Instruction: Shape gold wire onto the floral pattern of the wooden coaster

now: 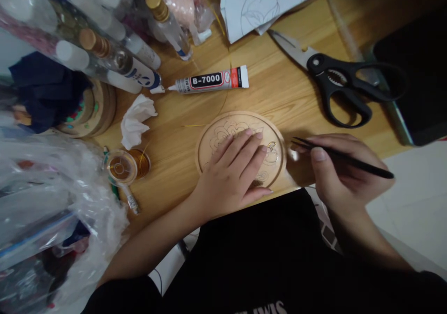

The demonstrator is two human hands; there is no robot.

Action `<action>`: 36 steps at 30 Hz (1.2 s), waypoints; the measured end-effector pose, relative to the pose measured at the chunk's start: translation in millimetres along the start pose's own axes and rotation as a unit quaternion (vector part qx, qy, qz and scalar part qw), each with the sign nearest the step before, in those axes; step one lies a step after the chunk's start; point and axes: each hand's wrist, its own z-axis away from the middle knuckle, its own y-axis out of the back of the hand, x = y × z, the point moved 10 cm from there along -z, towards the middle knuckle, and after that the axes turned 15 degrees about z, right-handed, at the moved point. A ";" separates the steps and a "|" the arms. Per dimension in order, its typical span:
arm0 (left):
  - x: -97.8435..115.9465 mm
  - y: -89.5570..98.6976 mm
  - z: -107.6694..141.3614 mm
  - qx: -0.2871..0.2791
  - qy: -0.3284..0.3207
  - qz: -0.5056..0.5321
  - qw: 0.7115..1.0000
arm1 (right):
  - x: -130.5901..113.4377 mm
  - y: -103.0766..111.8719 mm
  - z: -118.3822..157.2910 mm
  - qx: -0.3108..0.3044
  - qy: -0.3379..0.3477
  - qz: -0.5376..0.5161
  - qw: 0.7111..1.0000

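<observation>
A round wooden plaque (240, 114) with a raised rim lies near the table's front edge, bearing a drawn line pattern. Flat across its middle rests my left hand (232, 172), fingers stretched out and hiding part of the drawing. Just right of my fingertips, a small piece of gold wire (271, 145) follows one of the lines. My right hand (340, 170) grips black tweezers (359, 163), whose tips point left, close to the plaque's right rim. Whether the tweezer tips hold anything I cannot make out.
Behind the plaque lies a B-7000 glue tube (209, 80). Black-handled scissors (324, 67) and a dark tablet-like slab (415, 76) are to the right. A gold wire spool (139, 163), crumpled tissue (137, 121), bottles (171, 25) and plastic bags (70, 188) crowd the left.
</observation>
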 end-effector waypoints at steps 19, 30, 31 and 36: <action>2.7 -0.3 0.7 0.018 -0.017 -0.032 0.999 | -39.4 -20.6 -0.6 -0.093 0.175 0.051 0.979; 2.0 -3.5 1.1 0.010 -0.007 -0.031 0.999 | -32.9 -20.5 -5.8 -0.082 0.110 0.013 0.990; 2.4 -3.0 1.0 0.013 -0.009 -0.034 0.999 | -32.3 -20.6 -5.4 -0.083 0.104 0.011 0.991; 5.4 -0.2 0.1 0.025 -0.023 -0.052 0.998 | -29.1 -20.6 -2.9 -0.081 0.070 0.006 0.994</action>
